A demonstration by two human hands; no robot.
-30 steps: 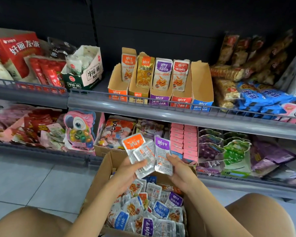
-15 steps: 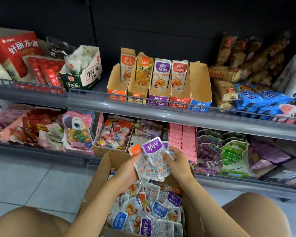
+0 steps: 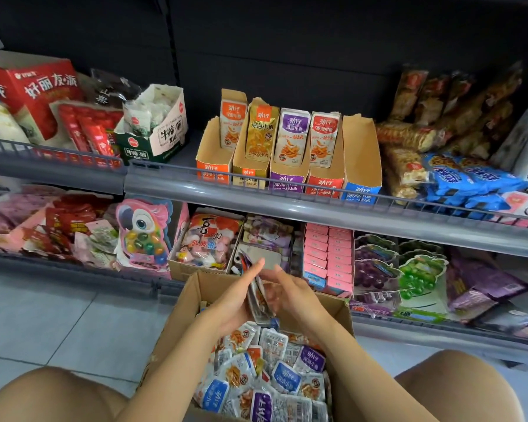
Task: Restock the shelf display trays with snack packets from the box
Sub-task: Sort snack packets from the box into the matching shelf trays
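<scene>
Cardboard display trays (image 3: 287,175) on the upper shelf sit mostly unfilled, the blue one (image 3: 361,166) empty, while the left hand (image 3: 232,303) and right hand (image 3: 290,296) press a small packet stack (image 3: 258,295) edge-on above the full box (image 3: 177,324).

Between our palms, the stack of packets (image 3: 258,295) shows only its edges, so we cannot count it or read its faces. Motion blurs the right hand (image 3: 290,295) and its fingers (image 3: 279,274). The box (image 3: 192,295) runs off the bottom edge, our arms covering part of its load. We cannot tell whether the blue tray (image 3: 361,166) holds anything.
</scene>
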